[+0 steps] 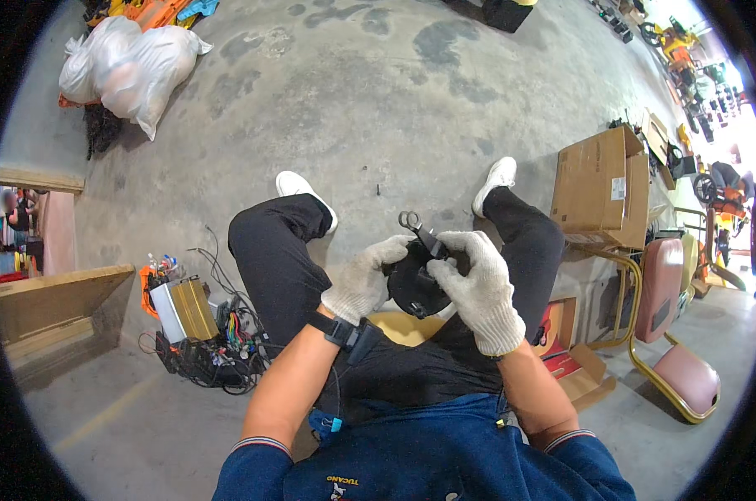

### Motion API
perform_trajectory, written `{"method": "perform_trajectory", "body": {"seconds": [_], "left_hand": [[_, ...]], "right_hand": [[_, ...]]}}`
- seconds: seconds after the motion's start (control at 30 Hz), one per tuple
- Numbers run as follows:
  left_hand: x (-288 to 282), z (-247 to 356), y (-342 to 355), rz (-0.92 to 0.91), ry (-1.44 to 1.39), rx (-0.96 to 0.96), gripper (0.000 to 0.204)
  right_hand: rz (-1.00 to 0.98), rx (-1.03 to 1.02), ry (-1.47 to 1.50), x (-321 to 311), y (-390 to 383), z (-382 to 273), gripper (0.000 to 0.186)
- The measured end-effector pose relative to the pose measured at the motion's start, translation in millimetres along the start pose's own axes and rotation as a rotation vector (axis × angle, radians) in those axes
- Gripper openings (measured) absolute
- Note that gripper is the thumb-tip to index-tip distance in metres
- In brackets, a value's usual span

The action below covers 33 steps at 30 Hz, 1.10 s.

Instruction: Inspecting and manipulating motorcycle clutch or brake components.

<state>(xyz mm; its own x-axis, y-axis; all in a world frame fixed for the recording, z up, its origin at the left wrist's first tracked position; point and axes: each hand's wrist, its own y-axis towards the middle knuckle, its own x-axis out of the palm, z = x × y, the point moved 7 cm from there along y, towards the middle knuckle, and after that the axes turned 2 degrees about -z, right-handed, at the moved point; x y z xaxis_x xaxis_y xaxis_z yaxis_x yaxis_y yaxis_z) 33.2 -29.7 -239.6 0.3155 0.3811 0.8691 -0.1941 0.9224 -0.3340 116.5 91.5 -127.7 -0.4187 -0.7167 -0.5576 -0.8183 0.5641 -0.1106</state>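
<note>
Between my knees I hold a black round part (414, 290), roughly disc- or cup-shaped; its exact kind cannot be told. A dark arm (428, 239) ending in a small ring sticks up from its far side. My left hand (368, 274), in a white knit glove, grips the part's left edge, with its fingertips partly hidden behind it. My right hand (483, 288), gloved the same way, closes on the part's right side, its thumb lying over the front near the base of the arm. Both hands stay close together above my lap.
A small dark piece (378, 190) lies on the concrete floor ahead. To the left sit tangled cables (232, 351) and a gold-and-white box (186, 311). On the right are a cardboard box (591, 179) and a metal-framed chair (658, 292). White bags (131, 71) lie far left.
</note>
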Motion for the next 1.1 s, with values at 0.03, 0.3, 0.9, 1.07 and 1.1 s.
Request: {"method": "perform_trajectory", "body": {"seconds": [0.03,0.3,0.9,1.07,1.1], "left_hand": [[-0.8,1.1,-0.3,0.023,0.006,0.001,0.051],[7.0,3.0,-0.7,-0.045,-0.028,-0.012,0.053],[5.2,1.4,-0.1,-0.028,0.090,-0.014,0.054],[10.4,5.2,-0.5,-0.037,0.081,-0.005,0.053],[11.8,6.0,-1.3,-0.046,0.071,-0.005,0.053]], "right_hand": [[0.007,-0.009,-0.002,0.0,0.1,-1.2,0.036],[0.010,-0.043,-0.053,-3.1,2.2,-6.1,0.034],[-0.012,-0.041,-0.008,-1.3,3.3,-5.9,0.031],[-0.009,0.028,0.068,-3.8,4.6,-1.2,0.033],[-0.005,-0.019,0.068,-5.5,5.0,-4.5,0.033]]}}
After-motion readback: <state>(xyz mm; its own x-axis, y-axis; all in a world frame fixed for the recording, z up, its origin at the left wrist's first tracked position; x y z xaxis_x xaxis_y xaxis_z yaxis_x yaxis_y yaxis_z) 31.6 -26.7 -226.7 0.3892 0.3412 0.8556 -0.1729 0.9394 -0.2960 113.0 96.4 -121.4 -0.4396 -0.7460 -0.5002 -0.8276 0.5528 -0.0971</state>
